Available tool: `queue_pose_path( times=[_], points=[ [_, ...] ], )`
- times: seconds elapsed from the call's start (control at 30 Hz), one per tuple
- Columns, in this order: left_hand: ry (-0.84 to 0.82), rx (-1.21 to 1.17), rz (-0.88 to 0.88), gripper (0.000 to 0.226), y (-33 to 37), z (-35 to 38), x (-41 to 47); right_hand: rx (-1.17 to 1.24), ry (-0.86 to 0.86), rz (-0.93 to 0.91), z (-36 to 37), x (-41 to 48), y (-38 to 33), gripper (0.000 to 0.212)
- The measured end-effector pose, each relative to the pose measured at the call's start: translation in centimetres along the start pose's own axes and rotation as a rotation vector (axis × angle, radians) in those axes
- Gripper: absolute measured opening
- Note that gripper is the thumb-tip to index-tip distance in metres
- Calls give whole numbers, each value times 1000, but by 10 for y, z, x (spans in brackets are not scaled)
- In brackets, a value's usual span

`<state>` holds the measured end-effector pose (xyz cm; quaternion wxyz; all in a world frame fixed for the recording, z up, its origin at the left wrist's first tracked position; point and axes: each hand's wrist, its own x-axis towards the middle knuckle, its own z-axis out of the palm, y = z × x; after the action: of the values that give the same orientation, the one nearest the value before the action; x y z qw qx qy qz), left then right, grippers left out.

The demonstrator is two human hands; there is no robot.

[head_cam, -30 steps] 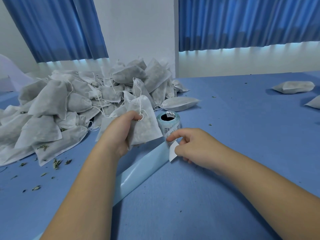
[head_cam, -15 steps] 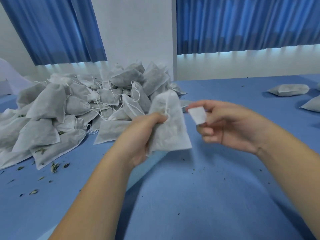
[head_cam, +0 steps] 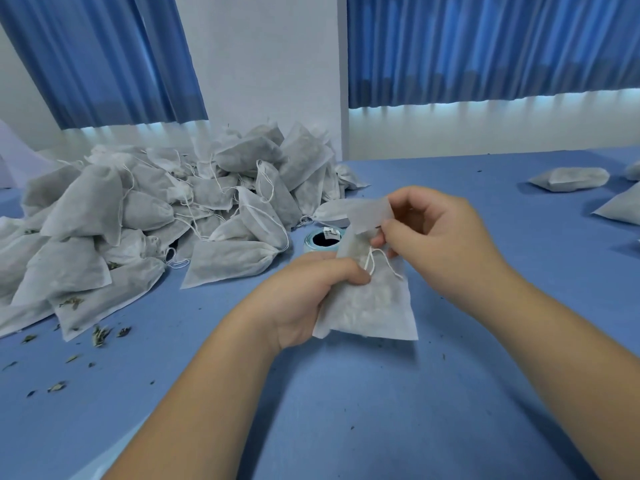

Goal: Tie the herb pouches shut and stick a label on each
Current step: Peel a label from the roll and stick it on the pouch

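Head cam: L hand [head_cam: 304, 296] grips pouch [head_cam: 372, 306] w/ fingers curled round it, just in front of label roll [head_cam: 323, 240]. R hand [head_cam: 440, 244] pinches label [head_cam: 370, 211] btw thumb & fingers, right of roll. Pouch pile [head_cam: 156, 220] left of roll

One wide-angle camera, worn on the head, looked forward and down across the blue worktop [head_cam: 381, 410] from close above, facing the curtains [head_cam: 485, 46] beyond.
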<state>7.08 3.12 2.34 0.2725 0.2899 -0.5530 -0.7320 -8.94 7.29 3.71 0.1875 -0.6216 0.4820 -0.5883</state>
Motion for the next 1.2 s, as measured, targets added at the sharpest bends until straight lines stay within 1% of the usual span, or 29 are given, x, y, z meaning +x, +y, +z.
queue_pose_path(
  times=[0.1,0.17,0.27,0.4,0.53,0.6,0.67,0.73,0.8,0.83,0.87,0.93,0.97,1.0,1.03,1.07,1.13,1.2],
  points=[
    [-30,-85,-8,24,2,-2,-1,-303,62,-240,2,-3,2,22],
    [-74,-120,-18,27,4,-2,-2,-376,63,-347,3,-4,2,19],
    [-127,-163,-21,29,7,-3,-5,-478,2,-438,2,-4,3,18],
    [-150,-207,-13,27,10,-7,-7,-531,-109,-426,-4,-4,3,21],
    [-173,-206,13,29,10,-10,-7,-651,-235,-447,-10,-2,1,30],
    [-119,-218,36,27,10,-10,-6,-682,-296,-442,-12,-1,1,43],
    [-34,-229,54,29,9,-10,-3,-702,-311,-424,-13,0,3,54],
    [42,-230,70,28,7,-8,-1,-707,-301,-432,-14,0,5,55],
    [115,-200,114,26,4,-5,1,-623,-247,-420,-12,-1,7,45],
    [153,-171,146,25,2,-5,1,-541,-195,-377,-11,-1,8,39],
    [191,-128,182,24,1,-4,2,-447,-135,-307,-9,0,8,34],
    [265,1,264,25,-2,-5,3,-241,-44,-96,-2,0,7,15],
    [292,58,298,26,-4,-4,4,-153,-34,32,1,0,7,25],
    [310,94,317,26,-5,-3,4,-78,-46,152,4,0,7,43],
    [321,114,327,26,-7,-1,4,-17,-78,235,5,0,9,52],
    [327,123,330,25,-8,1,4,38,-116,280,7,-1,10,53],
    [345,137,326,26,-9,4,5,153,-206,311,6,-2,10,40],
    [368,169,321,30,-10,6,5,188,-272,291,4,-2,10,25]
  ],
)
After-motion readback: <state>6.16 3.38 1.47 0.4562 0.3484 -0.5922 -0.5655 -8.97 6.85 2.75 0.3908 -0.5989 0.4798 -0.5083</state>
